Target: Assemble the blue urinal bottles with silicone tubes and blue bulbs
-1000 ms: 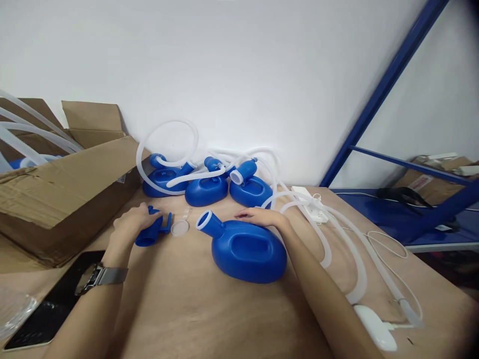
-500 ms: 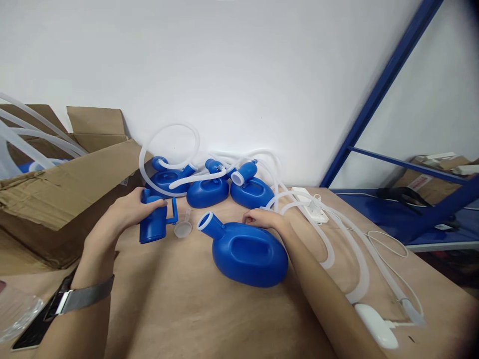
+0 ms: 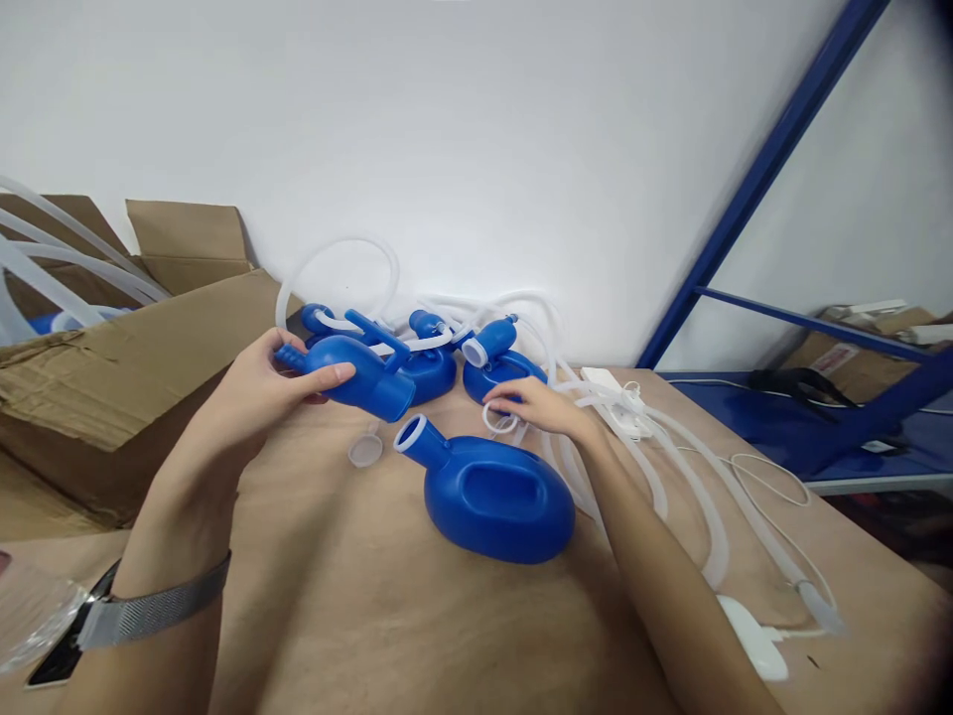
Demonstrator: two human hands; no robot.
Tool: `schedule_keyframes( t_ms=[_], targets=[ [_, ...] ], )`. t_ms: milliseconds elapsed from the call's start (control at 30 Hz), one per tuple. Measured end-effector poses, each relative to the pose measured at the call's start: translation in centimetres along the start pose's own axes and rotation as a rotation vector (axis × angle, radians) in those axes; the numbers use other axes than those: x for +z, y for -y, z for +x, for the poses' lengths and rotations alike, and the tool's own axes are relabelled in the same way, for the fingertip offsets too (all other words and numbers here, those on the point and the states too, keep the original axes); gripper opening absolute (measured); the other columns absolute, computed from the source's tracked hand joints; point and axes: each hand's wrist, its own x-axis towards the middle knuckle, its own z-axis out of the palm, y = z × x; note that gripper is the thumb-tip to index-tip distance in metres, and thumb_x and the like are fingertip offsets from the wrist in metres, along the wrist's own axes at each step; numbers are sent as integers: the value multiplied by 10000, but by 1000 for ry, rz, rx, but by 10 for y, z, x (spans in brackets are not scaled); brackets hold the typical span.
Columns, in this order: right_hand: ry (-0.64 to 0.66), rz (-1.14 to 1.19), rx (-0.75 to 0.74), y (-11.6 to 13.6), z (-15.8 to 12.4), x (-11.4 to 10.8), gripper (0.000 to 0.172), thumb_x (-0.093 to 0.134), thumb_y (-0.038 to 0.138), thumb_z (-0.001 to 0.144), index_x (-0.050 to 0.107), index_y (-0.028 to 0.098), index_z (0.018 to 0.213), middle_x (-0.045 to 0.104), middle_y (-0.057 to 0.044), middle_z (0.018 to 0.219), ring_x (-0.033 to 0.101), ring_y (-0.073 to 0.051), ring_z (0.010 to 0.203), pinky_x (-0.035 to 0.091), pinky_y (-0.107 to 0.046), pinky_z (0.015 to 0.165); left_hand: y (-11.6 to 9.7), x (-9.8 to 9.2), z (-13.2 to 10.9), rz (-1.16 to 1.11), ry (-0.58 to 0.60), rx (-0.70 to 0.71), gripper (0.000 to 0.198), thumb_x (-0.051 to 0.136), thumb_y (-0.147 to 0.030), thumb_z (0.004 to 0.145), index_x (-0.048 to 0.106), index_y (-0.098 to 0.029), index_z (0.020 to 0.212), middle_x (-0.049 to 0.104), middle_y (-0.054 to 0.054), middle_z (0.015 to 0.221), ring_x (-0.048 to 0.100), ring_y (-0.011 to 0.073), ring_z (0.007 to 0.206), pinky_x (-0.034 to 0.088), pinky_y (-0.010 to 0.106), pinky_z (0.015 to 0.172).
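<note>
Funnel fitting (image 3: pixel 364 382), urinal bottle (image 3: pixel 491 506): smooth, glossy blue plastic. Tubing (image 3: pixel 719 551): translucent plastic. Bench (image 3: pixel 335 606): matt plywood. Carton (image 3: pixel 111 397): rough corrugated cardboard. Strap (image 3: pixel 149 614): metal mesh.

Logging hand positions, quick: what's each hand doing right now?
Left hand: closed, holding a blue plastic funnel piece.
Right hand: fingers curled at a white plastic ring; cannot tell whether it grips it.

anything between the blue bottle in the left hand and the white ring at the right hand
Nothing visible blocks that gap. The blue bottle in the left hand faces the white ring at the right hand; the lying bottle's neck sits lower.
</note>
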Motion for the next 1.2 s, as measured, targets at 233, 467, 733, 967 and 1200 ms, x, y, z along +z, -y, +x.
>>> schedule_keyframes(
  t_ms=[233, 467, 733, 967, 1200],
  targets=[
    [-467, 590, -118, 57, -9, 1, 298, 672, 504, 951, 719, 239, 1079, 791, -60, 1070, 743, -226, 971, 603, -337, 784, 1, 35, -2, -447, 171, -27, 725, 1039, -400, 487, 417, -213, 811, 584, -52, 827, 672, 146, 798, 661, 309, 738],
    [-615, 954, -117, 89, 2, 34, 299, 735, 426, 885, 714, 256, 1130, 775, -40, 1153, 728, -224, 1045, 594, -362, 938, -2, 67, -19, -431, 229, 153, 773, 991, -425, 577, 632, -238, 1236, 711, 78, 1183, 732, 287, 1007, 667, 380, 788],
    [-522, 1297, -87, 114, -10, 29, 485, 443, 533, 992, 661, 245, 1315, 695, -61, 1420, 587, -283, 1402, 505, -472, 1154, -10, 76, -36, -219, 159, 296, 686, 966, -470, 606, 665, -243, 1179, 730, 63, 1161, 743, 264, 935, 632, 312, 693],
    [-676, 1064, -143, 122, -16, 39, 479, 381, 635, 1063, 650, 297, 1271, 673, -23, 1413, 547, -245, 1432, 389, -465, 1266, -4, 87, -42, 46, 128, 613, 650, 895, -456, 714, 659, -250, 1283, 747, 80, 1264, 734, 307, 1085, 614, 394, 891],
    [-567, 980, -244, 129, -29, 29, 357, 404, 512, 1074, 671, 310, 1198, 685, -19, 1339, 579, -269, 1379, 423, -468, 1238, -13, 73, -47, 145, 124, 753, 590, 856, -467, 751, 693, -299, 1293, 752, 42, 1321, 731, 322, 1135, 599, 435, 1000]
  ],
)
